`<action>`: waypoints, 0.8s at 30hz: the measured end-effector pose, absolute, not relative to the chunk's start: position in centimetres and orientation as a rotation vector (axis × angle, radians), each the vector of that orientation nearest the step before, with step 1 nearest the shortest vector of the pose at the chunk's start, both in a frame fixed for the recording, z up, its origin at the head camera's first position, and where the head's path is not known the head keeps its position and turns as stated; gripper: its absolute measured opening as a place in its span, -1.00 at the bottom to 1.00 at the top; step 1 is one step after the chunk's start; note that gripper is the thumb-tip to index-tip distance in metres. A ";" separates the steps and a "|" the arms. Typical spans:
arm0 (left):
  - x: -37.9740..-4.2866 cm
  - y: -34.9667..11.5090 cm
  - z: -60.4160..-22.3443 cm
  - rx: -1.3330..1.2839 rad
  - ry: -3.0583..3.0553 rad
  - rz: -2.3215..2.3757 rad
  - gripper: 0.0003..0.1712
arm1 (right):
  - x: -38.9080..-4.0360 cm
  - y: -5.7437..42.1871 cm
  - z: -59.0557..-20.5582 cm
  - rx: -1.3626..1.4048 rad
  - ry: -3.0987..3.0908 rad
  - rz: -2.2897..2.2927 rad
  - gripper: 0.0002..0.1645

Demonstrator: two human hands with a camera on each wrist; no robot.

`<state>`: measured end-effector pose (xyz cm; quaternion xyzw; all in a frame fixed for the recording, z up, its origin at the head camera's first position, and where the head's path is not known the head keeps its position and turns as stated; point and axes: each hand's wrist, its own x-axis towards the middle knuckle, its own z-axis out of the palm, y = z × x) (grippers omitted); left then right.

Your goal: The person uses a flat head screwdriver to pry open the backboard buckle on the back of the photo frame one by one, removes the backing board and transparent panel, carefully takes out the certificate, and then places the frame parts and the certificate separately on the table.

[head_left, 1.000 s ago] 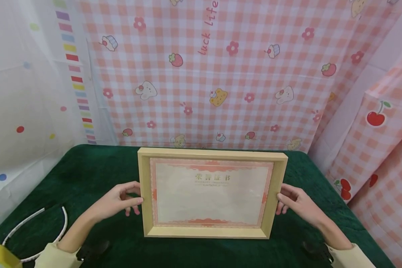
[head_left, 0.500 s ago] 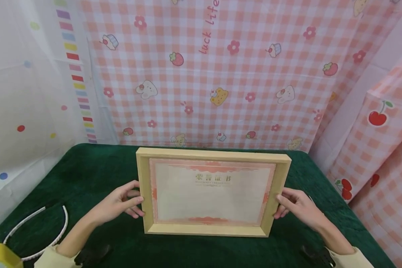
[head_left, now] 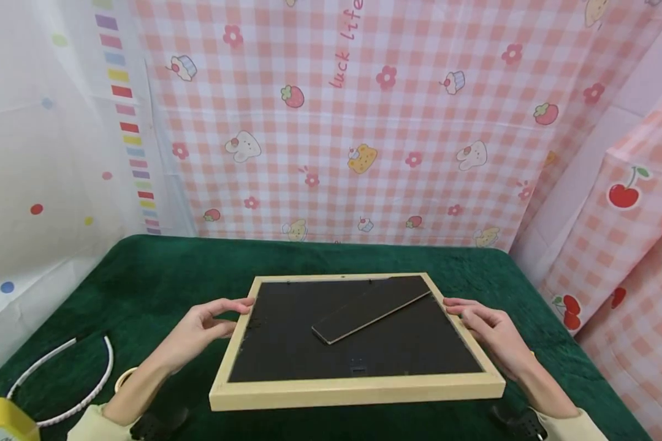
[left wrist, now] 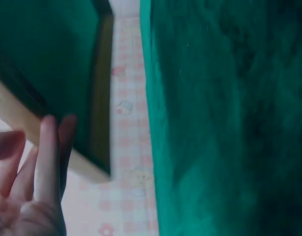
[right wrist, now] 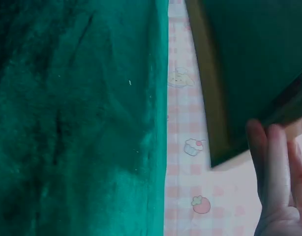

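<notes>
A light-wood picture frame [head_left: 358, 392] is tilted over the green cloth in the head view, its black backing [head_left: 287, 343] facing up. A folding black stand flap [head_left: 372, 309] lies slantwise across that backing. My left hand [head_left: 195, 331] holds the left side bar between thumb and fingers, and my right hand [head_left: 491, 327] holds the right side bar. In the left wrist view, fingertips [left wrist: 48, 123] reach the lower edge of the frame [left wrist: 104, 93], whose front pane looks green. The right wrist view has fingertips [right wrist: 275, 132] at the matching edge. The certificate inside is hidden.
A green cloth [head_left: 160, 269] covers the table. At the left lie a white curved band [head_left: 100, 380] and a yellow object [head_left: 5, 419] at the corner. A pale ring [head_left: 124, 376] shows beside the left wrist. Pink checked curtain [head_left: 331, 122] hangs behind.
The frame has turned over from upright, certificate side showing, to tilted with its black back up. Both hands have stayed at its sides and turned with it.
</notes>
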<state>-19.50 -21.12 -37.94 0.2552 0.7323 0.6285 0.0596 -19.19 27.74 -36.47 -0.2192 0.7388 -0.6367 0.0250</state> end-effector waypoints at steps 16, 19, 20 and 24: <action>-20.6 -19.7 -40.0 0.572 2.320 1.830 -0.22 | -20.8 27.5 -39.4 -0.302 2.305 -1.837 -0.35; -21.5 -19.6 -40.5 0.563 2.303 1.794 -0.21 | -21.3 27.3 -40.0 -0.248 2.285 -1.808 -0.31; -21.8 -19.6 -40.6 0.565 2.292 1.782 -0.20 | -21.4 27.2 -40.2 -0.227 2.277 -1.805 -0.30; -22.9 -19.5 -41.2 0.557 2.235 1.753 -0.19 | -21.7 26.9 -40.9 -0.152 2.247 -1.798 -0.28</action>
